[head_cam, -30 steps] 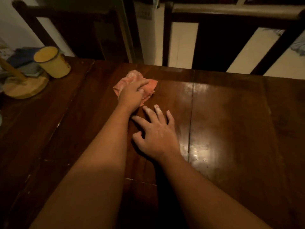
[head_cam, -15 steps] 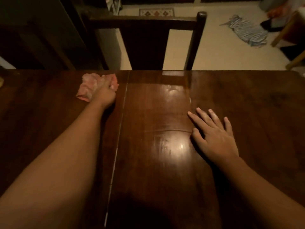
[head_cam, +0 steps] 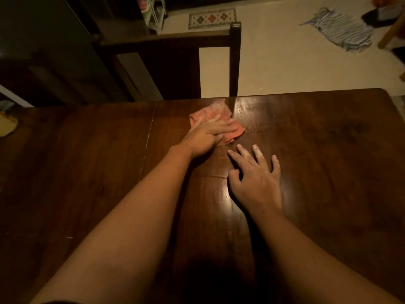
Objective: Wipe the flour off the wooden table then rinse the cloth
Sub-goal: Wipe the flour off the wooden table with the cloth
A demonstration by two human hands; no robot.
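A crumpled pink cloth (head_cam: 210, 114) lies on the dark wooden table (head_cam: 317, 150) near its far edge. My left hand (head_cam: 207, 138) presses down on the cloth, fingers blurred with motion and pointing right. My right hand (head_cam: 256, 183) rests flat on the tabletop just in front of the cloth, fingers spread, with pale flour on the fingertips. A faint whitish smear shows on the shiny wood right of the cloth (head_cam: 252, 126).
A dark wooden chair (head_cam: 234, 60) stands against the table's far edge. A yellow object (head_cam: 7, 126) sits at the table's left edge. Beyond lie pale floor, a patterned mat (head_cam: 212, 18) and striped fabric (head_cam: 341, 32).
My left hand has swept the cloth rightwards along the far edge, past the table's seam. My right hand stayed flat; the view shifted.
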